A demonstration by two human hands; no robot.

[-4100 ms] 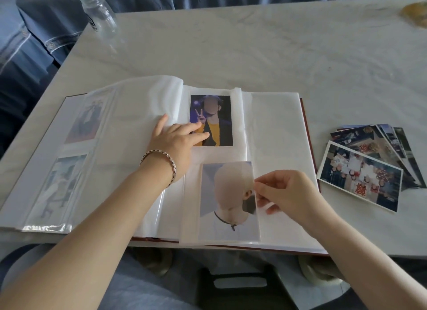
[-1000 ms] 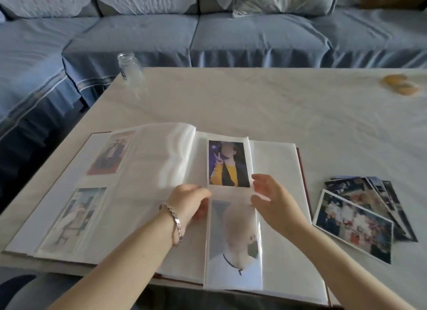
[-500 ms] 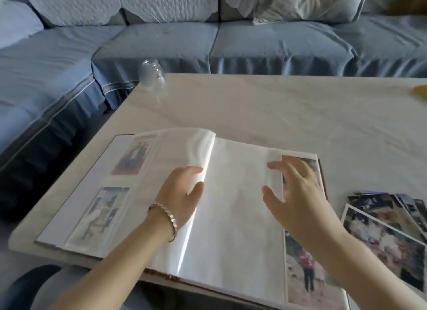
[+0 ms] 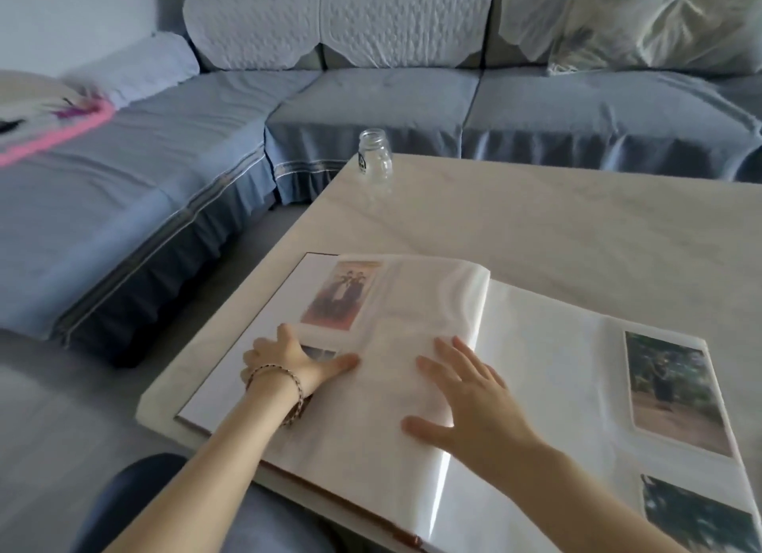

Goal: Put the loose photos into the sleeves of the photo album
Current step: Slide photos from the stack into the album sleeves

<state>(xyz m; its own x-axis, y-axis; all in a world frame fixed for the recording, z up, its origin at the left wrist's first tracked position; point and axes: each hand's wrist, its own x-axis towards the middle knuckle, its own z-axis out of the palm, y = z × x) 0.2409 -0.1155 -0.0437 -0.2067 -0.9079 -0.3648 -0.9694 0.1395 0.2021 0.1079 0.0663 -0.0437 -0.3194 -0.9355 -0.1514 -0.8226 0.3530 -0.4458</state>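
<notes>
On the pale marble-look surface (image 4: 556,222), near-left corner: photo album (image 4: 544,371) lying open. Clear glass jar (image 4: 374,158) stands upright at the far-left corner, well apart from the album. Blue corner sofa (image 4: 371,107) runs behind and along the left, with a pale patterned cushion (image 4: 659,20) on its back at the right.

Left hand (image 4: 297,358): palm down on the left page, fingers spread, thumb out to the right, partly covering the lower sleeved photo (image 4: 321,351). Bracelet (image 4: 284,381) on the wrist. Group photo (image 4: 344,294) is sleeved just above.

Right hand (image 4: 466,400): flat, fingers straight, pressing the bulged translucent sheets just left of the spine. Neither hand grips anything.

Right page: upper outdoor photo (image 4: 676,391) and lower outdoor photo (image 4: 701,515), both sleeved along its right edge.
</notes>
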